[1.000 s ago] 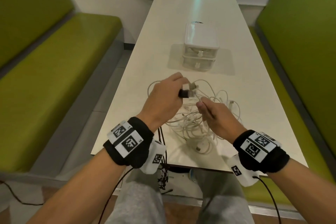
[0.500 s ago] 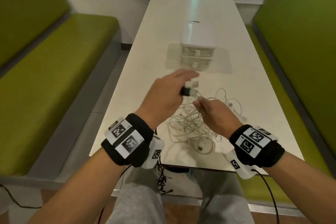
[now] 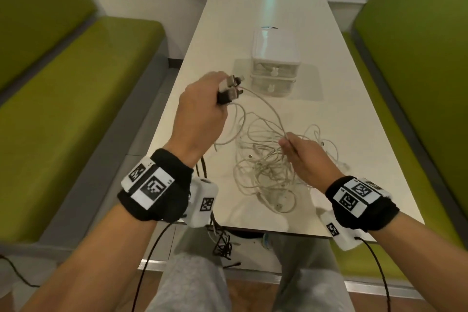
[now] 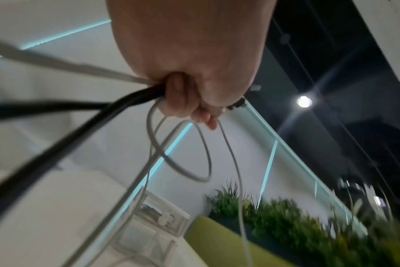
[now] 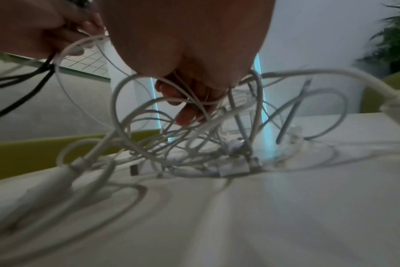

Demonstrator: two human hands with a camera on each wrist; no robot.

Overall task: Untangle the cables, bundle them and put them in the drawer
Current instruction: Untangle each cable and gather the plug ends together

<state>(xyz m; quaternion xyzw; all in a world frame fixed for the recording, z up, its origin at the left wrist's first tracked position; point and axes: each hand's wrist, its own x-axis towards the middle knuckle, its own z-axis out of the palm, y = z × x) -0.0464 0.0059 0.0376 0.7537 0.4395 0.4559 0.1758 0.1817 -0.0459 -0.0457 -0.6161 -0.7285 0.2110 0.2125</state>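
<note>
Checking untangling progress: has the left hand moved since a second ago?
Yes. The left hand, gripping cable plugs, has risen away from the white cable tangle toward the small white drawer unit.

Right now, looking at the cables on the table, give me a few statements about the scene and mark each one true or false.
1. The left hand grips a bunch of cable plugs. True.
2. The right hand rests flat and holds nothing. False: it pinches a white strand above the cable tangle.
3. Both drawers of the drawer unit are closed. True.
4. The tangle lies on the green bench. False: it lies on the table.
</note>
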